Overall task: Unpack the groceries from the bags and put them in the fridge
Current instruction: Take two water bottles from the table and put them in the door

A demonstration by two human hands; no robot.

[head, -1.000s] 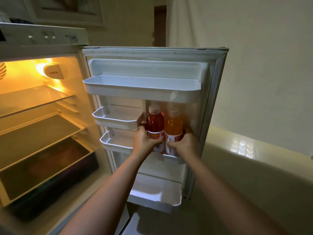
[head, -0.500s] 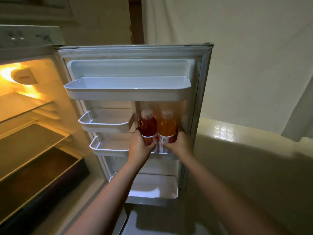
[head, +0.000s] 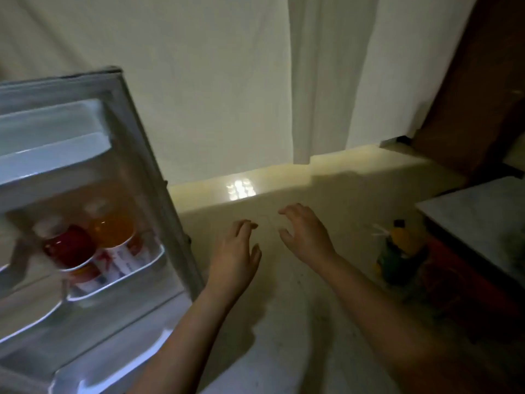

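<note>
With both hands, left hand point(head: 233, 251) and right hand point(head: 306, 237), spread empty at centre frame, the open fridge door point(head: 93, 194) at left risks being bumped, toppling its red bottle point(head: 69, 247).

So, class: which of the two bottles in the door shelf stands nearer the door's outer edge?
The orange bottle; the red bottle stands further in.
</note>
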